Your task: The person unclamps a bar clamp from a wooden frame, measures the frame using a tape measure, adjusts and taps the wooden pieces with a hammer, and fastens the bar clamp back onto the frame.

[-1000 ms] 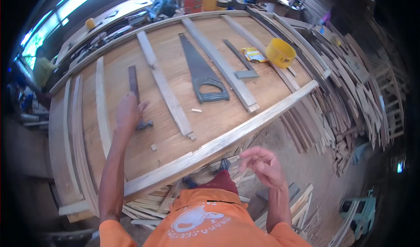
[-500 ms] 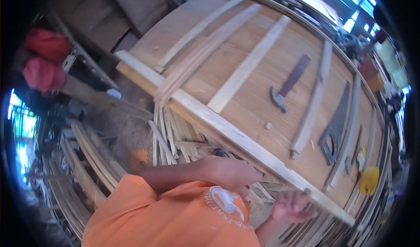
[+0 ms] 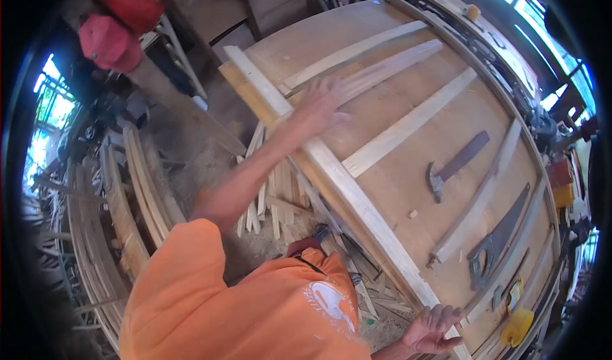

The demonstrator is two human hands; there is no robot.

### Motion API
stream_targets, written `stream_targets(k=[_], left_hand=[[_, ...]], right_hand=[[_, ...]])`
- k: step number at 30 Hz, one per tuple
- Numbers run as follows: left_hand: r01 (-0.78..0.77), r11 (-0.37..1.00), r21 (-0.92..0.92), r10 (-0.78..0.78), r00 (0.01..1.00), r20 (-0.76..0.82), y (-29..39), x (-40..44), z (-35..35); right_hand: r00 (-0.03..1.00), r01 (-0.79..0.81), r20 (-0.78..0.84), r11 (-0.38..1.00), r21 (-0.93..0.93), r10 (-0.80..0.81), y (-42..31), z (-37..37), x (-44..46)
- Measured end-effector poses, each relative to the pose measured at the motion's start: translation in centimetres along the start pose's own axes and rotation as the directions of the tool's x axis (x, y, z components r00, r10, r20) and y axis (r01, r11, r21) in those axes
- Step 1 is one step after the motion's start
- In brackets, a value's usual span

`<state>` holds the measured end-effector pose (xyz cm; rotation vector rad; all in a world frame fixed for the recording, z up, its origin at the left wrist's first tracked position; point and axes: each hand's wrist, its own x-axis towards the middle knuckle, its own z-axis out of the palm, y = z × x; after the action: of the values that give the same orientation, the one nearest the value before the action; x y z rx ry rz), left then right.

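My left hand (image 3: 317, 108) reaches over the front rail (image 3: 363, 210) of a large wooden panel (image 3: 389, 130). Its fingers are stretched out and the thumb stands apart, over the near part of a pinkish wood strip (image 3: 395, 72). The hand hides the strip's near end, and whether it presses on the wood is unclear. At the rail's lower right end is my right hand (image 3: 432, 330), fingers spread and curved over the wood. A claw hammer (image 3: 456, 165) lies on the panel between a pale strip (image 3: 411, 123) and a greyer one (image 3: 481, 197).
A handsaw (image 3: 497, 242) lies to the right on the panel, with a yellow object (image 3: 516, 327) near the lower right corner. Offcuts (image 3: 280, 194) cover the floor below the rail. Long boards (image 3: 143, 188) stand at left, near a red cap (image 3: 109, 43).
My left hand has swung from in front of my body up and outward onto the pinkish strip. The right hand stays by the rail's end. The whole view has shifted.
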<state>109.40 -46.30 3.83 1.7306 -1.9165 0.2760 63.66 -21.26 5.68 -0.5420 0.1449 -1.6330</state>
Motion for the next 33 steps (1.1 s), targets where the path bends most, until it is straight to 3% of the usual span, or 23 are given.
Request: stream_targets(k=[1, 3, 7, 9, 15, 19, 21, 25, 27, 30, 33], left_hand=[[-0.023, 1.0, -0.017, 0.023, 1.0, -0.009, -1.1, 0.7, 0.8], [0.173, 0.975, -0.14, -0.113, 0.926, 0.36, -3.1, 2.3, 1.4], [0.18, 0.969, -0.17, -0.103, 0.917, 0.384, -3.1, 3.4, 1.1], [0.258, 0.952, -0.166, -0.154, 0.87, 0.469, -2.7, 4.0, 0.2], [0.26, 0.886, -0.385, -0.127, 0.933, 0.338, -2.7, 3.6, 0.7], [0.283, 0.893, -0.349, -0.16, 0.926, 0.341, -3.4, 3.5, 1.9], [0.252, 0.913, -0.319, -0.132, 0.926, 0.354, -3.4, 3.8, 2.6], [0.24, 0.88, -0.409, -0.121, 0.947, 0.297, -2.2, 4.2, 4.2], [0.315, 0.834, -0.452, -0.144, 0.917, 0.372, -1.5, 4.9, 4.8], [0.303, 0.762, -0.572, -0.141, 0.94, 0.311, -1.5, 4.8, 5.1], [0.281, 0.816, -0.506, -0.189, 0.956, 0.226, -3.0, 6.3, 3.6]], right_hand=[[1.0, 0.028, 0.003, 1.0, -0.011, -0.028, -0.2, -0.1, 0.0], [0.998, -0.025, 0.05, 0.998, -0.06, 0.028, -0.2, -0.4, -0.2], [0.999, 0.045, 0.021, 0.991, -0.124, -0.043, -0.7, -0.6, -1.0], [0.997, 0.071, -0.002, 0.986, -0.15, -0.072, -0.7, -0.7, -1.5], [0.996, 0.081, -0.025, 0.984, -0.161, -0.086, -0.2, -0.3, -2.3], [0.997, 0.081, -0.001, 0.981, -0.177, -0.083, -0.2, 0.0, -2.3], [0.988, 0.11, -0.086, 0.969, -0.223, -0.132, -0.1, 0.3, -2.3], [0.99, 0.1, -0.078, 0.969, -0.228, -0.12, 0.0, 0.8, -2.1], [0.989, 0.089, -0.1, 0.974, -0.209, -0.112, 0.1, 0.8, -2.2], [0.986, 0.092, -0.111, 0.959, -0.268, -0.126, -0.5, 0.9, -3.0], [0.961, 0.119, -0.216, 0.966, -0.231, -0.17, -1.1, 2.0, -4.0]])
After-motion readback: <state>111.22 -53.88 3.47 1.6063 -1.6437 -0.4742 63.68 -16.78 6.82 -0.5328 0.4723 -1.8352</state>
